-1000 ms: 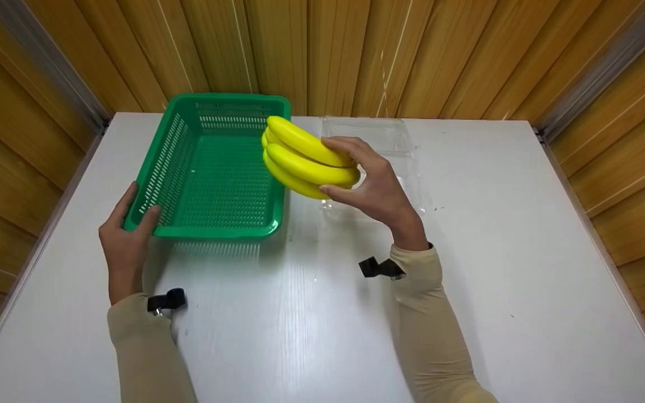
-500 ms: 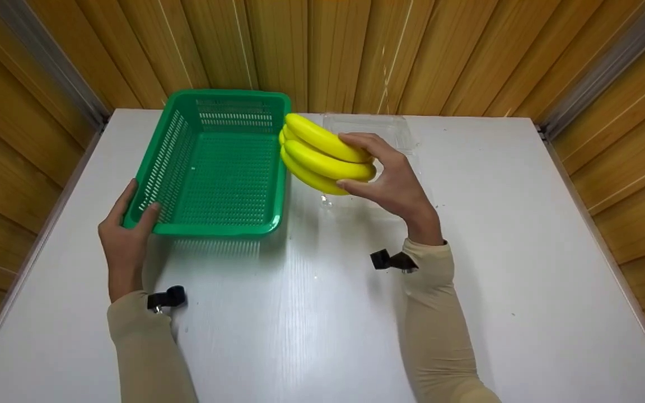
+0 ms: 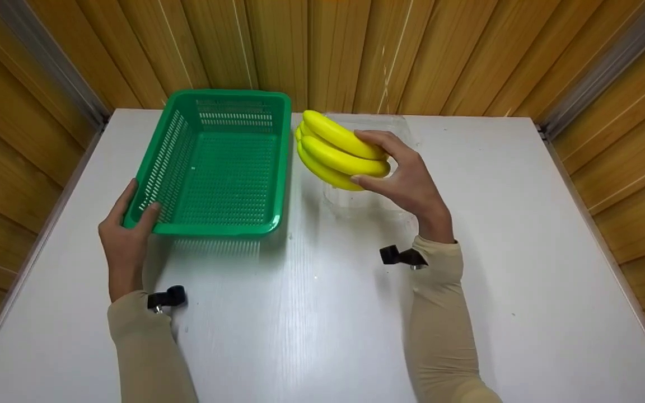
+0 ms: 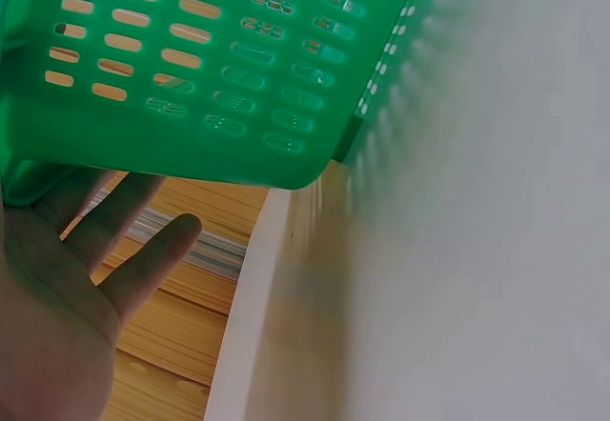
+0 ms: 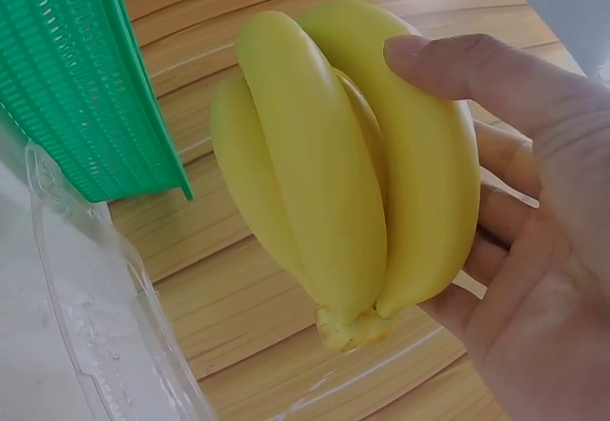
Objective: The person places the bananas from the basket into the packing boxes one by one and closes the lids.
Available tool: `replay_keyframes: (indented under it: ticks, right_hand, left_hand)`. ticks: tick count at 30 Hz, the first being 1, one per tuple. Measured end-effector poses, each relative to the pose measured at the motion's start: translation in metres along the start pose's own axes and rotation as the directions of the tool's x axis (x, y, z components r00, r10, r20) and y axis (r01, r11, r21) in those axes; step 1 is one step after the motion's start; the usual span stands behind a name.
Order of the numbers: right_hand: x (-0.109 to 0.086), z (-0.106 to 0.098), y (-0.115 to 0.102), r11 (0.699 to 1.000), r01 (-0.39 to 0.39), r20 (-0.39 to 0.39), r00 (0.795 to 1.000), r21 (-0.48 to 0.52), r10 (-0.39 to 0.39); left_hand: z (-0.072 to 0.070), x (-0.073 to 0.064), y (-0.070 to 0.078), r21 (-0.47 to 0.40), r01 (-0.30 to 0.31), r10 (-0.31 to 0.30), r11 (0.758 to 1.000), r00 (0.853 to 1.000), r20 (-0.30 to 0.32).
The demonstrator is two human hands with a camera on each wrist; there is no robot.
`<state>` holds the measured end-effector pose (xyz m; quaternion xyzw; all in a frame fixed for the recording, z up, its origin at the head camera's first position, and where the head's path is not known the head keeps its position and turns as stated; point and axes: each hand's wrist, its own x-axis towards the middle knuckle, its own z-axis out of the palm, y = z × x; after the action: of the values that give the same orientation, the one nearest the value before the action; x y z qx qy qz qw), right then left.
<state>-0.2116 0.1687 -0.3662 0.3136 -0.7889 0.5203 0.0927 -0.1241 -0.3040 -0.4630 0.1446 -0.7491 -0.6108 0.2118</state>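
A bunch of yellow bananas (image 3: 340, 152) is held up by my right hand (image 3: 409, 178), thumb on one side and fingers on the other. In the right wrist view the stem end of the bananas (image 5: 353, 330) points down, and the fingers are partly hidden behind the fruit. Just left of the bunch stands a green slotted plastic basket (image 3: 216, 230). My left hand (image 3: 124, 240) grips its near left corner, with the thumb over the rim. From the left wrist, fingers show beneath the rim of the basket (image 4: 181, 145).
Under the bananas lies a clear plastic container (image 3: 350, 204) on the white table (image 3: 300, 313); its see-through edge (image 5: 105, 307) shows in the right wrist view. Wood-patterned walls (image 3: 333, 56) close off the back and both sides.
My right hand has carried the bananas rightward, from overlapping the basket's right rim to beside it, over the clear container. The left hand has stayed at the basket's corner.
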Motion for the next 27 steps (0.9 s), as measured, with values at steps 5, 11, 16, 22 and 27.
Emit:
replay_keyframes:
  ticks: [5, 11, 16, 22, 27]
  right_hand:
    - [-0.002, -0.005, 0.002, 1.000, -0.017, -0.008, 1.000, 0.005, 0.017]
    - [-0.002, -0.010, 0.008, 1.000, -0.010, -0.010, 1.000, -0.003, 0.010]
    - [-0.003, -0.013, 0.014, 1.000, -0.021, -0.014, 1.000, -0.003, 0.021]
    - [-0.005, -0.018, 0.016, 0.998, -0.056, -0.024, 0.998, -0.012, 0.056]
    - [-0.007, -0.022, 0.015, 0.996, -0.081, -0.030, 0.996, -0.024, 0.081]
  left_hand:
    - [0.000, 0.000, 0.001, -0.004, -0.010, 0.010, 1.000, 1.000, -0.005]
    - [0.000, -0.001, 0.000, -0.009, -0.007, 0.007, 1.000, 1.000, -0.003]
    - [-0.001, -0.002, -0.001, -0.008, -0.004, 0.004, 1.000, 1.000, 0.004]
    - [-0.001, -0.002, 0.000, -0.024, -0.005, 0.005, 1.000, 1.000, 0.004]
    - [-0.001, -0.002, 0.001, -0.022, 0.013, -0.013, 1.000, 1.000, 0.004]
